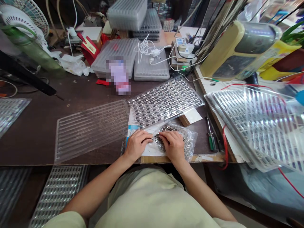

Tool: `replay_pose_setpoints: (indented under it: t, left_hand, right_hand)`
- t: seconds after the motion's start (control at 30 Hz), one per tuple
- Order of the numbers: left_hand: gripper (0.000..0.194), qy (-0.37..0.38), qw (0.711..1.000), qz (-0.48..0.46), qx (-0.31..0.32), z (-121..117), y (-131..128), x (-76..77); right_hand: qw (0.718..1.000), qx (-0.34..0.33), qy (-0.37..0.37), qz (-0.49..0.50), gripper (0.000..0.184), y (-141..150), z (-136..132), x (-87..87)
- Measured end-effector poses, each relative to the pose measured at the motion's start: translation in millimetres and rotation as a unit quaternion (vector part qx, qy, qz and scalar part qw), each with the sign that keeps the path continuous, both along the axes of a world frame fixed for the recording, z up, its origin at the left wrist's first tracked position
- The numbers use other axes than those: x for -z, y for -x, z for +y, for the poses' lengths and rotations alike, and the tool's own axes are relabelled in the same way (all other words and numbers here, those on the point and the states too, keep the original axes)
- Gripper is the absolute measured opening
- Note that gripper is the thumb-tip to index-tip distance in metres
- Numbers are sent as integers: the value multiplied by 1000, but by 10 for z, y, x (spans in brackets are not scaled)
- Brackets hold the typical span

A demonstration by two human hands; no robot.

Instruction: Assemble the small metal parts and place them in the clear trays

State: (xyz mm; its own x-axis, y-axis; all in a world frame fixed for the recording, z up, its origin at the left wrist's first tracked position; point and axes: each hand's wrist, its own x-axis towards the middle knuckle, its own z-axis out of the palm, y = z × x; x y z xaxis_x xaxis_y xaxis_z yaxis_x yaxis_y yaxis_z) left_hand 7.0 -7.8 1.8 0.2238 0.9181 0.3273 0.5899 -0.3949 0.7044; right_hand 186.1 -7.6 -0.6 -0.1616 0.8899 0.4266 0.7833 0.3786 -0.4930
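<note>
Silvery metal parts, too small to tell one by one, lie in a loose heap (166, 134) on a clear plastic bag (188, 142), directly under both hands near the front edge of the worktop (35, 139). The left grip (137, 145), a bare hand, sits palm down just beside the heap, its fingers together and touching the heap's left side. The right grip (173, 145), also palm down, lies over the heap's lower part with its fingers close together. Whether either grip is pinching any parts is impossible to tell. Beneath the bag and the hands is a white sheet of paper (148, 152). Just above the hands, a clear plastic tray (165, 101) holds neat rows of small metal-and-black parts and sits at an angle. To its left lies a ribbed clear tray (91, 131), and to its right a white-topped wooden block (190, 116). A green-handled screwdriver (211, 142) lies right of the bag. More loaded clear trays (251, 126) lean at the right of the frame, below a beige machine (239, 50). A tangle of white cable (147, 49) sits on stacked trays at upper centre, and a white electric fan (23, 19) stands at the upper left
</note>
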Motion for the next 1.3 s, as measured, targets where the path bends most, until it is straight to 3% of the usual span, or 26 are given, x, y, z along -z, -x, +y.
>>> replay_pose_setpoints:
  t: [0.13, 0.3, 0.37, 0.47, 0.57, 0.7, 0.83, 0.97, 1.1, 1.2, 1.3]
  left_hand:
    - [11, -36, 997, -1, -67, 262, 304, -145]
    - [18, -39, 971, 83, -222, 1086, 1103, -224]
    - [19, -23, 970, 109, -218, 1327, 1336, -160]
    - [20, -6, 974, 124, -189, 1440, 1502, -37]
    - [22, -10, 971, 142, -191, 1363, 1528, 3]
    - [22, -15, 961, 198, -192, 1312, 1391, -103]
    - [23, -4, 963, 225, -147, 1485, 1079, -196]
    - [18, -6, 961, 230, -157, 1668, 889, -215]
    - [18, 1, 973, 165, -162, 1491, 909, -325]
    - [27, 49, 993, 78, -77, 1014, 878, -414]
    - [24, 64, 993, 101, 6, 419, 732, -365]
  right_hand:
    - [999, -38, 19, -8, 17, 157, 17, -66]
    - [998, -54, 29, -13, 13, 381, 61, -17]
    - [998, -52, 32, -12, 12, 414, 72, 19]
    - [998, -52, 34, -23, 12, 424, 68, 48]
    - [997, -52, 28, -49, 13, 400, 47, 29]
    - [994, -25, 22, -101, 19, 251, 10, -56]
    - [987, 14, 25, -158, 20, 53, -25, -96]
    - [988, 14, 15, -150, 14, 5, -47, -61]
    - [990, 18, 5, -142, 11, 31, -51, -56]
    - [989, 11, -11, -144, 13, 55, -35, -74]
    - [989, -10, -26, -148, 13, 98, 2, -78]
